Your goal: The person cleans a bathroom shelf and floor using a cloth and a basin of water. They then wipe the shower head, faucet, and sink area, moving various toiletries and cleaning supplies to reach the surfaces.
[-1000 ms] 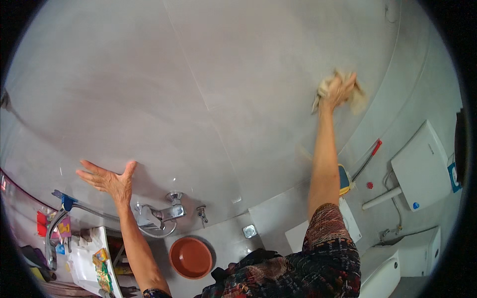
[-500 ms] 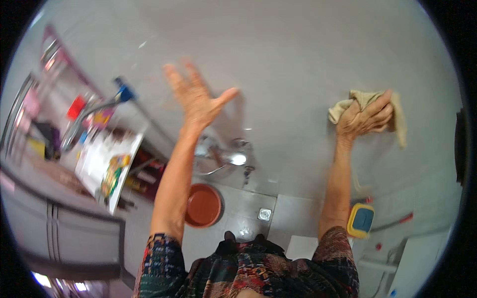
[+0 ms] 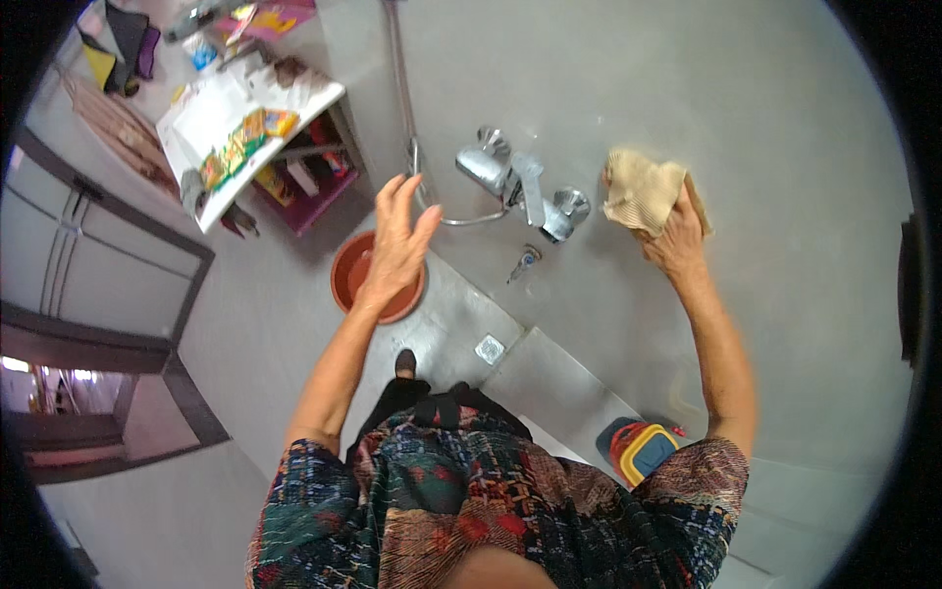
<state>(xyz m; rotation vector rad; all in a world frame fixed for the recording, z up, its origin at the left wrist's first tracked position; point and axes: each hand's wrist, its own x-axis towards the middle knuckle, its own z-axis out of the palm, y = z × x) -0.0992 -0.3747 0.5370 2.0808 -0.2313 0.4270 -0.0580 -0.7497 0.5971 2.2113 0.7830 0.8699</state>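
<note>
A tan ribbed cloth [image 3: 643, 191] is pressed against the grey wall [image 3: 628, 79] under my right hand [image 3: 679, 239]. Its fingers are partly covered by the cloth's folds. My left hand [image 3: 400, 245] is empty, its fingers apart, held up in front of the wall. Between the two hands a chrome mixer tap [image 3: 505, 179] sticks out from the wall, closer to the cloth than to the floor. A small chrome valve [image 3: 526, 261] sits just below the tap. Beside my left fingers a metal shower hose [image 3: 403, 88] runs down and loops toward the tap.
Below my left hand stands a round brown basin [image 3: 345, 280] on the floor. A white-topped shelf [image 3: 182, 128] with packets and bottles juts out at the left. A floor drain [image 3: 489, 348] lies near my feet. At lower right sits a yellow-rimmed container [image 3: 651, 455].
My view has turned and shifted, so the tap shows more fully. The cloth in my right hand is now nearer the tap. My left hand appears lower, beside the hose.
</note>
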